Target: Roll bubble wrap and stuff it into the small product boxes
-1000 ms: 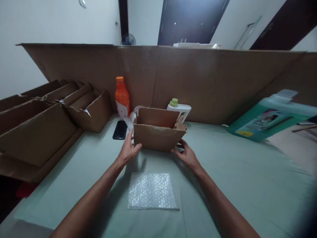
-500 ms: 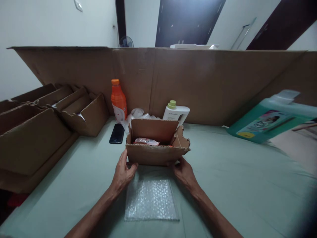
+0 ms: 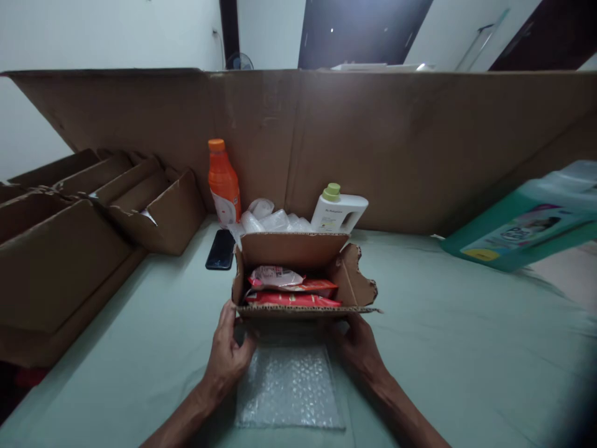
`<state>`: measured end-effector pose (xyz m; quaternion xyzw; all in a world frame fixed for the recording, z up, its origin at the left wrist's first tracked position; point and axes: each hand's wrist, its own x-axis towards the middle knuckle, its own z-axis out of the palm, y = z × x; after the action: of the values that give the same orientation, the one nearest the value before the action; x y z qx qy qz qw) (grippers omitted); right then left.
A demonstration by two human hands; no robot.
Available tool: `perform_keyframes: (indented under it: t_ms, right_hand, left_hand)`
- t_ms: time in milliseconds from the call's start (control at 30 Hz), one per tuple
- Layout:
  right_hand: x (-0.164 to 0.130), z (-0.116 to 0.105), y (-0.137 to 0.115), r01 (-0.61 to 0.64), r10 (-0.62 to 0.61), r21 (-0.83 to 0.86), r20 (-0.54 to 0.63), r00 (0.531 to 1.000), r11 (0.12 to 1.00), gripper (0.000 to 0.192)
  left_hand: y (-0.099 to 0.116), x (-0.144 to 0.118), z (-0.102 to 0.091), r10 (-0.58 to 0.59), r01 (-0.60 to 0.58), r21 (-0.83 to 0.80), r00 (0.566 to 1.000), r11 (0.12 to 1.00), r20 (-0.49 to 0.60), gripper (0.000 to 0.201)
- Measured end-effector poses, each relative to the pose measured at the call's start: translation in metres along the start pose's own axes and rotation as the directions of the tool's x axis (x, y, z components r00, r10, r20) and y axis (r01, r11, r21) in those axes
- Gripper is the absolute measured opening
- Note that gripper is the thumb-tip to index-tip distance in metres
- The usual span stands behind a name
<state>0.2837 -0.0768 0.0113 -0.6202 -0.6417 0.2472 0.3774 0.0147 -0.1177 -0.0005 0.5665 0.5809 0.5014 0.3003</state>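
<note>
Dim and bluish throughout. Small glints at twelve o'clock on the dark door. Soft shadow beneath the cardboard box. Bowed at the edges, smeared and dark at five o'clock.

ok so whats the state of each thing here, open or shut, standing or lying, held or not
small cardboard box: open on top, red packets inside, held by both hands
left hand: gripping the box's near left corner
right hand: gripping the box's near right corner
bubble wrap sheet: lying flat
orange bottle: upright, capped
white bottle: upright, capped
phone: lying flat, screen dark
</note>
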Motion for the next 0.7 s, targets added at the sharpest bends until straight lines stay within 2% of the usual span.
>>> perform_keyframes:
  t_ms: [67,167,267,400,500,567,633,700]
  right_hand:
    - [0.003,0.003,-0.005,-0.044,0.044,0.029,0.012,0.999,0.999,0.039]
    - [0.007,0.007,-0.012,-0.082,0.080,0.074,0.029,0.996,0.994,0.048]
    - [0.012,0.010,-0.013,-0.069,0.068,0.125,0.016,0.998,0.990,0.055]
    - [0.032,0.014,-0.010,-0.083,0.081,0.111,0.021,0.996,0.990,0.051]
    - [0.053,0.020,-0.009,-0.055,0.049,0.090,0.063,0.997,0.994,0.053]
    - [0.060,0.020,-0.009,-0.023,0.012,0.134,0.082,0.997,0.991,0.061]
    - [0.053,0.013,-0.010,0.020,-0.031,0.150,0.067,0.997,0.988,0.068]
    - [0.030,0.000,-0.013,0.085,-0.092,0.089,0.080,0.993,0.992,0.061]
  left_hand:
    - [0.010,0.033,0.001,-0.028,0.030,-0.040,0.999,0.999,0.044,0.051]
    - [0.023,0.089,0.008,0.026,-0.018,-0.108,0.997,0.994,0.070,0.055]
    - [0.026,0.117,0.018,0.035,-0.029,-0.114,0.998,0.993,0.059,0.064]
    - [0.019,0.106,0.025,0.012,-0.008,-0.116,0.999,0.993,0.030,0.069]
    - [0.016,0.102,0.021,0.026,-0.029,-0.113,0.999,0.993,-0.025,0.070]
    - [0.015,0.107,0.015,0.048,-0.050,-0.128,0.999,0.991,-0.015,0.072]
    - [0.013,0.106,0.004,0.041,-0.039,-0.095,0.999,0.995,0.017,0.077]
    - [0.009,0.090,-0.013,-0.004,0.001,0.048,0.998,0.999,0.065,0.078]
